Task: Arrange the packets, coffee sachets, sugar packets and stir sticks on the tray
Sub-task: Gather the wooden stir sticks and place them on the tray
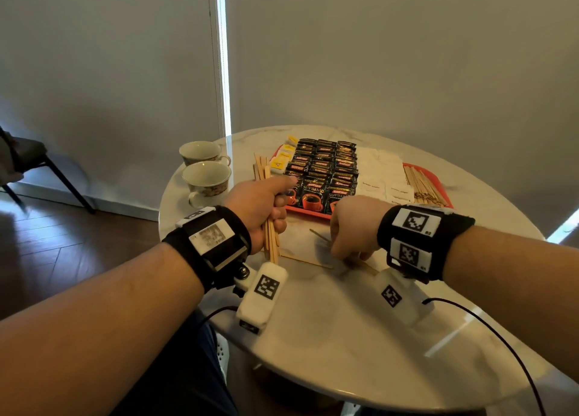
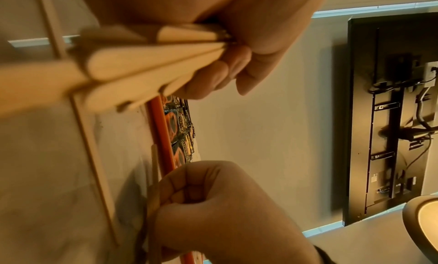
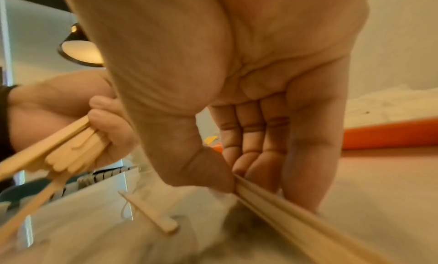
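The round marble table (image 1: 360, 337) holds a red tray (image 1: 308, 214) of black Kopiko Supremo coffee sachets (image 1: 322, 171) in three rows. Two teacups (image 1: 205, 180) stand left. The left hand (image 1: 261, 210) grips a bundle of stir sticks (image 1: 272, 243). The right hand (image 1: 355, 226) pinches stir sticks lying on the table (image 3: 272, 202).

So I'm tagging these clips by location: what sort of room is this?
Probably a hotel room or serviced flat's coffee corner: a round white marble table carries a red tray of black coffee sachets, two floral china teacups, with a wall-mounted black screen nearby.
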Tool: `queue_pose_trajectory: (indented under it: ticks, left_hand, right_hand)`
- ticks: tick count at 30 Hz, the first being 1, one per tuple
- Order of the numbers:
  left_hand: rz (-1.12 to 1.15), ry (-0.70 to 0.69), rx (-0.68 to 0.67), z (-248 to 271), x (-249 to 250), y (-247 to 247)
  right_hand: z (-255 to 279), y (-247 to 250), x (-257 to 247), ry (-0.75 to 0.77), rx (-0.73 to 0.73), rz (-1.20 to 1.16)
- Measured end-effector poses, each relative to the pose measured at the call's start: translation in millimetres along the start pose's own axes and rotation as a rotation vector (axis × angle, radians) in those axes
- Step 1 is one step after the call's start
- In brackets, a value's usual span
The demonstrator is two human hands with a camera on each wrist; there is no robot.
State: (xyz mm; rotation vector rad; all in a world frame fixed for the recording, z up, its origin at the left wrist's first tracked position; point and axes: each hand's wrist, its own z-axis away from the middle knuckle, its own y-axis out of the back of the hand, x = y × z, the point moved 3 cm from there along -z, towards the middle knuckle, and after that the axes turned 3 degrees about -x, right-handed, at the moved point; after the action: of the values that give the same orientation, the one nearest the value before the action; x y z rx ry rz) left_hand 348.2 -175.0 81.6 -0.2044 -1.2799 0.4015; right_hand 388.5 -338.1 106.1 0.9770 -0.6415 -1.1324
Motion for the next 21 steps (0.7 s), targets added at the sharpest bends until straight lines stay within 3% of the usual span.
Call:
queue_pose_trajectory:
  ticks: [5,12,18,21]
  left_hand:
    - [0.011,0.019,0.025,-0.8,-3.9,4.4]
    - [0.0,0.118,-0.048,3.1,-16.5,-15.5]
    - [-0.131,0.031,0.059,1.3,-7.6,-4.4]
    - [-0.191,-0.017,0.133,-0.9,6.0,8.9]
  right_hand:
    - [0.8,18.4,2.6,0.022,0.054,-0.407]
    - [6.1,38.1,-20.0,0.216,0.047,-0.891]
    - [-1.9,27.2,-14.0,0.259,0.164,-0.961]
    - [-2.0,13.8,-9.9,0.208,0.068,-0.672]
